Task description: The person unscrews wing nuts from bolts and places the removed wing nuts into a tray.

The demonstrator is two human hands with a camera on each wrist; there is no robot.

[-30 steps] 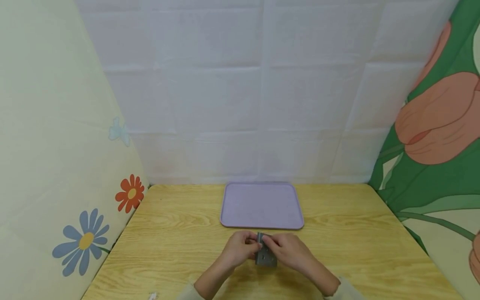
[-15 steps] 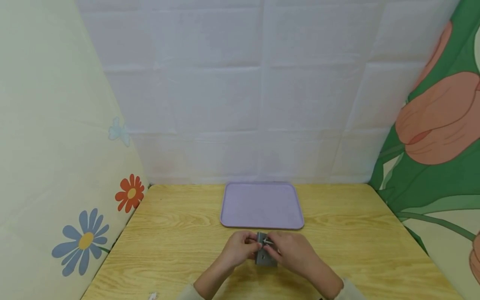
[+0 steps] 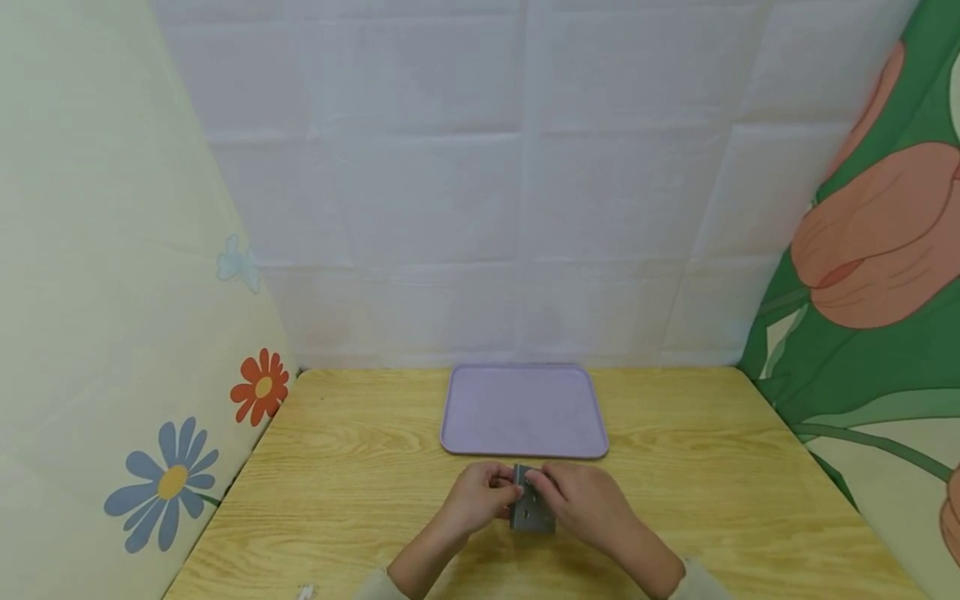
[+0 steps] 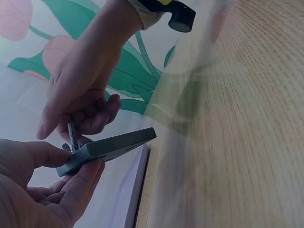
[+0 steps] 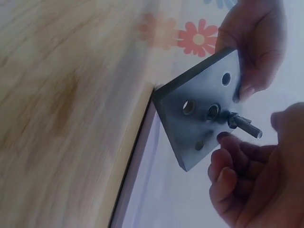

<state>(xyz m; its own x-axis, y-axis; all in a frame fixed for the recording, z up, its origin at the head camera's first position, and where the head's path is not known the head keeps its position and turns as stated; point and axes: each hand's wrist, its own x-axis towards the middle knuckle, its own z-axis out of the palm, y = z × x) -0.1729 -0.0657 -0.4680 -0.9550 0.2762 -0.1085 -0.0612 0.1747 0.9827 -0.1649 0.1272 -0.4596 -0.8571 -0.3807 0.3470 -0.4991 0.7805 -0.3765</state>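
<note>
My left hand (image 3: 480, 498) grips a square grey metal plate (image 5: 202, 109) by its edge, thumb on one face and fingers on the other. Several round holes pierce the plate, and one in the middle is threaded. A threaded bolt (image 5: 249, 128) stands out from the plate's face near the left hand's edge, with a small wing-like nut (image 5: 233, 119) at its base. Around the bolt hovers my right hand (image 3: 588, 500), fingers loosely curled; its thumb (image 5: 287, 118) is apart from the bolt's tip, and its fingertips (image 5: 223, 137) are right at the plate's edge.
Behind the hands a purple tray (image 3: 525, 412) lies on the wood-grain table (image 3: 360, 433). A small white object (image 3: 305, 592) sits at the table's front left. Printed cloths hang at both sides, with a white cloth (image 3: 487, 183) across the back.
Half a second ago the right fingers were drawn back with the bolt showing between them; now the right thumb overlaps the plate again, as one second ago. The left hand and plate stay put.
</note>
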